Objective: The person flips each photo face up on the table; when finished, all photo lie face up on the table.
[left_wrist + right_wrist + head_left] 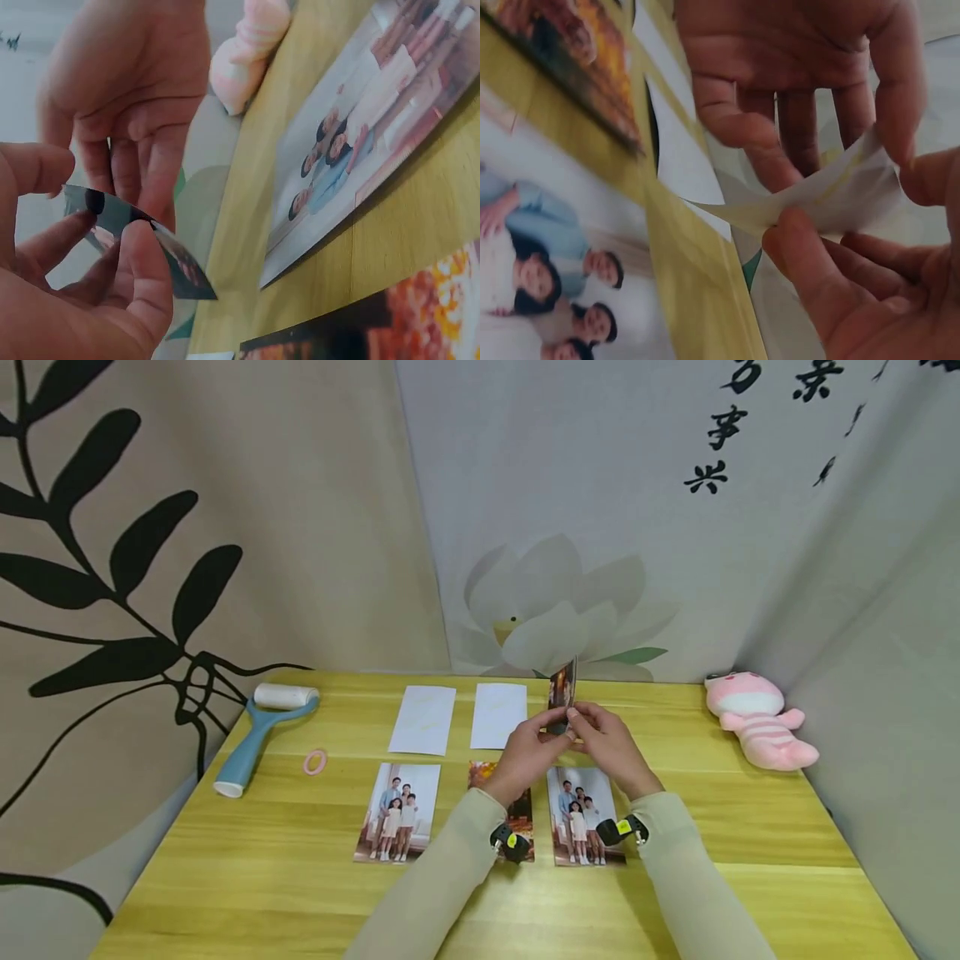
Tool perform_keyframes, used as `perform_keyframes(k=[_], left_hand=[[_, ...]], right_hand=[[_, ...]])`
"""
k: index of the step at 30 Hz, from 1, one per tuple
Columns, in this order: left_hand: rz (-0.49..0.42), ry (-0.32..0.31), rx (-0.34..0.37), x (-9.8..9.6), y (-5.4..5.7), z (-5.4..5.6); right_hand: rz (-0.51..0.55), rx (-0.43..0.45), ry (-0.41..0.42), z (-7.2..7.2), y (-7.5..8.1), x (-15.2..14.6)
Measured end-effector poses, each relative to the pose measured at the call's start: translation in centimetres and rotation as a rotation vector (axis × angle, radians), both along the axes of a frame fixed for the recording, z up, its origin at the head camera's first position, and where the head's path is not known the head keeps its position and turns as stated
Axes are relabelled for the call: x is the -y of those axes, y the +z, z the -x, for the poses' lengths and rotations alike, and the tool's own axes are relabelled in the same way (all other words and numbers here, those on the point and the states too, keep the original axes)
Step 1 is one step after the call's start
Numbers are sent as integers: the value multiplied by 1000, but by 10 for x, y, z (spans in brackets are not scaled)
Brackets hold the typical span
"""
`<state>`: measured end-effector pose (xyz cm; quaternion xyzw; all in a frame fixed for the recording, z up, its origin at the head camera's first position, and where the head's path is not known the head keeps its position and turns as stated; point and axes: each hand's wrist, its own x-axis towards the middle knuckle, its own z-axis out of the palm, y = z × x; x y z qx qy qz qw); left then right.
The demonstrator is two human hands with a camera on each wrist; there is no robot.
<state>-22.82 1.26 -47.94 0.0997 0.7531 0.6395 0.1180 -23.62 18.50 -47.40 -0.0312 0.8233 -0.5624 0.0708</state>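
Above the far part of the table, my left hand (527, 753) and right hand (611, 750) pinch a dark-toned photo (562, 683) between fingers and thumbs. It stands upright and bows slightly; the right wrist view shows its white back (829, 196) with a pale yellow streak. Below the hands lie two family photos, one at the left (397, 812) and one at the right (581, 814). Between them is an orange and dark photo (522, 828), partly hidden by my left arm. Two white cards (422, 720) lie behind this row, left of my hands.
A lint roller with a blue handle (255, 747) lies at the table's left edge, with a small pink ring (307, 763) beside it. At the far right sits a pink plush toy (757, 720). Printed curtains (315, 527) hang behind the wooden table (247, 877).
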Motion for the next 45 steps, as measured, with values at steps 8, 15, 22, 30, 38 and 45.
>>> perform_keyframes(k=[8, 15, 22, 30, 38, 45], left_hand=[[227, -5, -196, -3, 5, -8], [253, 16, -177, -4, 6, -12], [240, 44, -199, 4, 5, -9], [262, 95, -195, 18, 2, 1], [180, 153, -118, 23, -6, 10], [33, 161, 12, 21, -12, 15]], right_hand=[[43, 29, -70, -1, 10, 3], [63, 36, -74, -4, 12, 3], [103, 31, -73, -6, 16, 3], [120, 44, -113, -6, 21, 1], [132, 40, -150, -3, 17, -2], [106, 31, -173, -1, 10, -5]])
